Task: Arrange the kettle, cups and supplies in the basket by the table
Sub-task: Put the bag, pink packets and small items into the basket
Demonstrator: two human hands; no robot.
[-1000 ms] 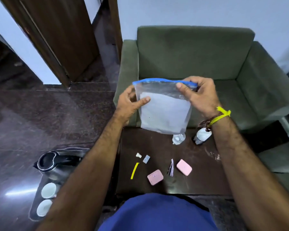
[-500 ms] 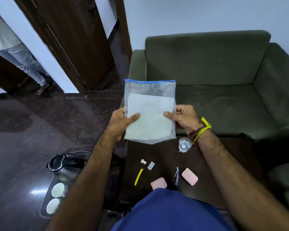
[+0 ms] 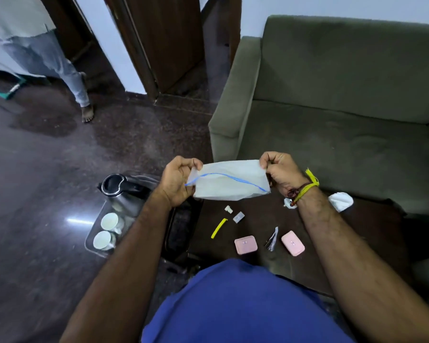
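My left hand (image 3: 177, 180) and my right hand (image 3: 281, 170) pinch the two ends of a clear zip bag (image 3: 229, 183) with a blue seal line, held flat and horizontal above the dark table (image 3: 258, 263). The bag holds white folded paper. On the floor to the left, a basket (image 3: 92, 243) holds a black-lidded steel kettle (image 3: 119, 191) and two white cups (image 3: 109, 221) (image 3: 102, 240). On the table lie two pink cases (image 3: 245, 245) (image 3: 292, 243), a yellow stick (image 3: 219, 228), a small white piece (image 3: 228, 209), a grey sachet (image 3: 238, 217) and a thin packet (image 3: 273, 240).
A green armchair (image 3: 332, 107) stands right behind the table. A crumpled white item (image 3: 341, 200) lies at the table's far right. Another person's legs (image 3: 72, 78) stand at the back left by a brown door (image 3: 169, 40). The floor (image 3: 47, 181) is dark polished stone.
The bag was held upright in front of me; it has been lowered and tipped flat, with both hands now gripping its ends. My view has turned left and down.
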